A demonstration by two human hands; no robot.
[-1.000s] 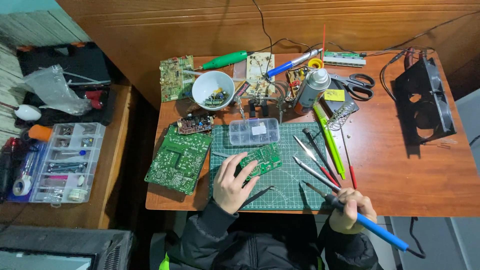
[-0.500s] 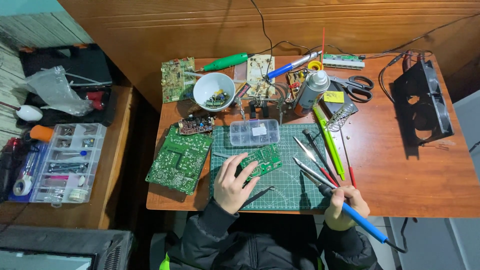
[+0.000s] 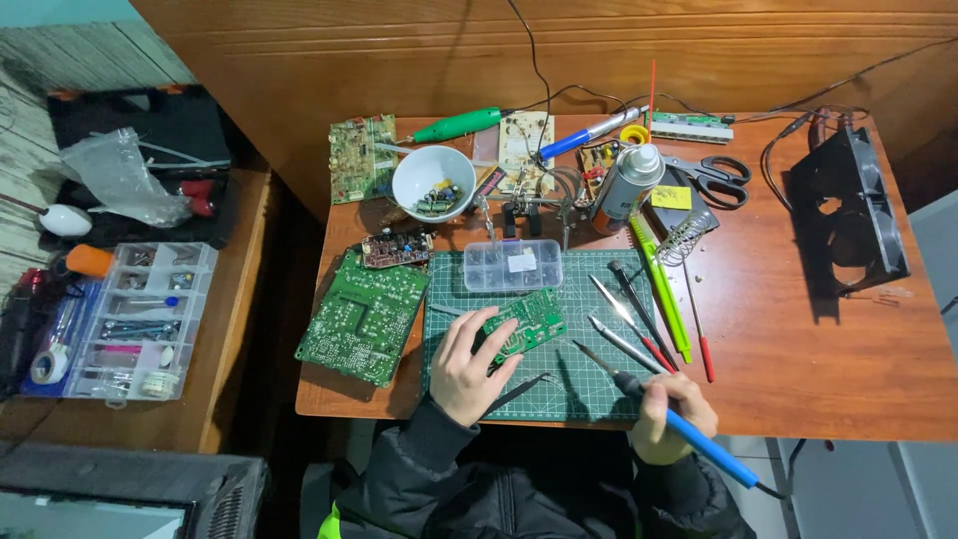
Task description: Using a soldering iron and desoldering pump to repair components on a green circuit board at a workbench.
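Left hand is lying flat with fingers spread on the green cutting mat, fingertips pressing the near edge of the small green circuit board, so it's pinning the board down rather than gripping it. The board is sitting roughly mid-mat, just at 6 o'clock from the clear plastic parts box. Right hand is wrapped tight around a blue-handled soldering iron, with the tip pointing toward 10 o'clock and hovering over the mat, a bit apart from the board at its 4 o'clock. Black tweezers are lying on the mat just at 3 o'clock of the left hand. A bigger green circuit board is hanging off the mat's edge at 9 o'clock. At 3 o'clock of the small board a row of screwdrivers is fanning out, next to a long green tool. Further back, at 12 o'clock, a white bowl of small parts, a helping-hands clamp stand and a spray can are sitting on the wooden table.
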